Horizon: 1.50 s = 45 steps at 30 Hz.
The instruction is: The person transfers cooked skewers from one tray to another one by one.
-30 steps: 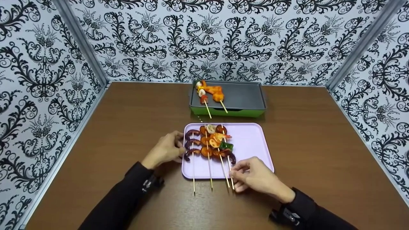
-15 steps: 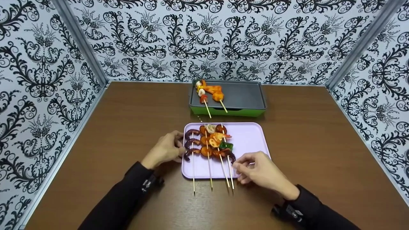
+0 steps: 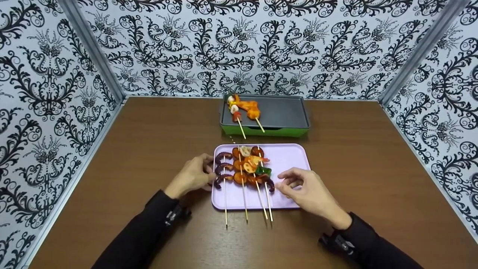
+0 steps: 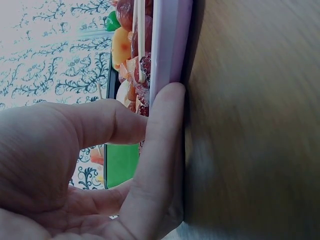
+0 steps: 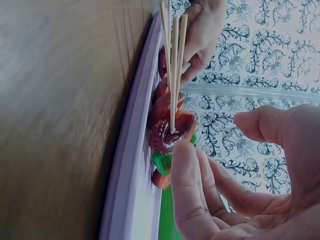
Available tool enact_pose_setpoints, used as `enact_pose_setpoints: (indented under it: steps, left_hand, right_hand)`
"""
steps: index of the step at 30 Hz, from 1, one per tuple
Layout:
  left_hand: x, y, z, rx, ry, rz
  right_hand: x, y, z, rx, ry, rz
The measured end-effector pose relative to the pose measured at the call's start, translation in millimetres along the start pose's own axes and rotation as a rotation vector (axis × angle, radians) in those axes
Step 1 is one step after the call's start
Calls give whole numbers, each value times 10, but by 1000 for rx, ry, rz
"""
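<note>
A lilac tray (image 3: 289, 157) bears several food skewers, their bare sticks jutting over its near edge. Leftmost lies an octopus-tentacle skewer (image 3: 224, 168); beside it is one with round brown pieces (image 3: 240, 178). Farther right, a skewer with shrimp (image 3: 255, 160) overlaps another with a green pepper piece (image 3: 264, 171) and a tentacle (image 3: 270, 184). My left hand (image 3: 192, 175) grips the tray's left rim, thumb on top and index finger (image 4: 160, 145) along the outer wall. Over the tray's right part, my right hand (image 3: 308, 190) holds nothing, thumb and fingers apart, close to that tentacle.
Behind the tray stands a green toy grill (image 3: 295, 131) with a dark grey top. On its left side lie a mixed skewer (image 3: 235, 109) and an orange meat skewer (image 3: 253, 111). Patterned walls (image 3: 239, 45) enclose the brown table (image 3: 157, 130).
My right hand has let go of the rightmost skewer's stick, moved up and right, and spread its thumb and fingers. My left hand stays on the tray rim.
</note>
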<state>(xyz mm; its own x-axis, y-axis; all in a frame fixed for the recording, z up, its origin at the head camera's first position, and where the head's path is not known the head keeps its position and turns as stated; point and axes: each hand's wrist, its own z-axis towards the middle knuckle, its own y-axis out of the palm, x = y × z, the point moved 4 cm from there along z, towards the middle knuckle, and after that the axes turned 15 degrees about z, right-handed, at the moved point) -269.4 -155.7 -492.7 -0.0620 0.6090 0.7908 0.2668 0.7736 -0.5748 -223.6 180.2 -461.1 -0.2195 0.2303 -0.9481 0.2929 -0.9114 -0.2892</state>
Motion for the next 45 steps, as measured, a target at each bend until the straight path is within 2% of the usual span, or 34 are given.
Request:
enact_pose_setpoints:
  steps: [11, 20, 30, 38, 45]
  left_hand:
    - [13, -9, 5, 23, 17, 56]
    - [36, -18, 4, 25, 14, 44]
    - [8, -15, 7, 20, 22, 47]
    - [14, -14, 2, 26, 30, 50]
    - [11, -2, -13, 25, 29, 47]
  right_hand:
    - [2, -198, 79, 91, -21, -101]
    - [-96, -323, 227, 184, -145, -171]
    - [-230, -290, 520, 196, -195, -163]
    - [-338, -220, 782, 200, -258, -309]
    - [-406, -124, 992, 185, -248, -308]
